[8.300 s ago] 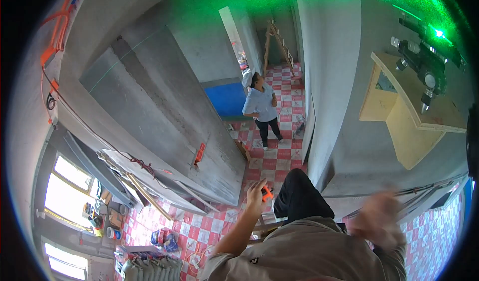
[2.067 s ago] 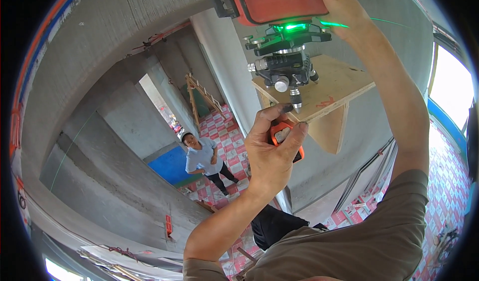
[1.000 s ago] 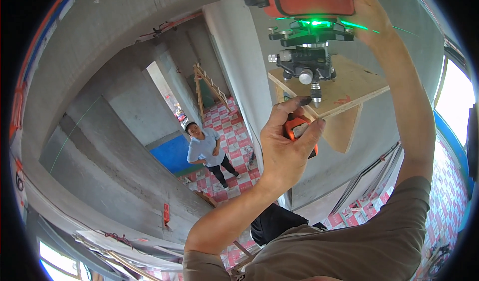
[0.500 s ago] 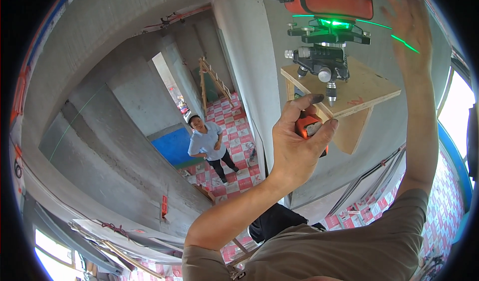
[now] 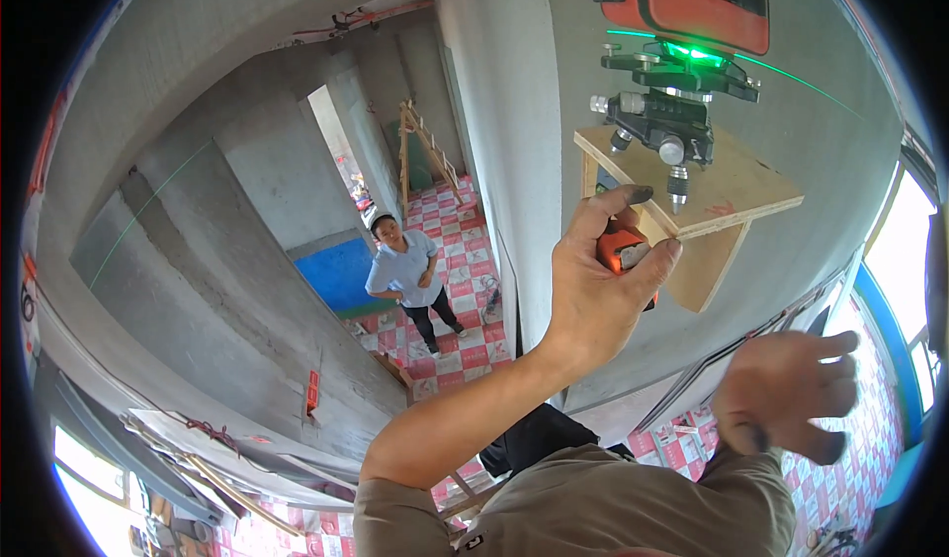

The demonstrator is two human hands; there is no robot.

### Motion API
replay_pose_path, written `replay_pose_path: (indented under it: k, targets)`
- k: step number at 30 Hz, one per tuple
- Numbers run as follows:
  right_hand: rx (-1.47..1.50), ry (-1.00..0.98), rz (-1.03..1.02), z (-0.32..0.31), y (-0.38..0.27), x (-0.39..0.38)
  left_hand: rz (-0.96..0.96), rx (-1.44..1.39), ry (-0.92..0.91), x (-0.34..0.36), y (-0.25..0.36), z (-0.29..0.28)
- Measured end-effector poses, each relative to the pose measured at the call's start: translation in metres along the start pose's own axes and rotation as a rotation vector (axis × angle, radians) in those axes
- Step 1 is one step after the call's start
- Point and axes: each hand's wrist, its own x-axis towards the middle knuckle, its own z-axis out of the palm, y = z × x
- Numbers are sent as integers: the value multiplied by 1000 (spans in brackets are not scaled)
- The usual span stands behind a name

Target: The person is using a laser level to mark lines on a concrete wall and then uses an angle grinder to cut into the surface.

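My left hand (image 5: 603, 295) is closed around an orange and black tape measure (image 5: 621, 249), partly hidden by the fingers. Its fingers and thumb touch the front edge of a small plywood shelf (image 5: 736, 186) fixed to the wall. On that shelf stands a red laser level (image 5: 697, 8), mounted on a black adjustable base (image 5: 660, 122) with metal feet. Green light glows under the level's body, and a thin green line runs across the wall. My right hand (image 5: 791, 394) is raised below and right of the shelf, bare, its fingers apart.
A person (image 5: 405, 270) in a light shirt stands on the red-and-white sheeted floor (image 5: 450, 335), below to the left. Farther back stands a wooden A-frame ladder (image 5: 425, 147). A blue panel (image 5: 341, 275) covers low wall. Long strips (image 5: 213, 483) lie at lower left; a window (image 5: 905, 226) is right.
My right hand has come down from the wall beside the laser level to below the shelf. My left hand keeps its grip at the shelf edge. The view has shifted slightly.
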Motion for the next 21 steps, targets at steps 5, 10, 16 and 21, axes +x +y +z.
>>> replay_pose_path:
  k: [5,10,16,21]
  targets:
    - [-143,-489,62,16,-29,-33,8,45,23,-4,-7,-4]
    - [-173,-457,258,23,-53,-69,28,-16,47,-7,-4,-11]
    - [6,-506,495,29,-74,-109,-25,-40,133,-23,-19,-29]
    - [113,-624,713,32,-93,-141,-115,15,283,-57,-56,-62]
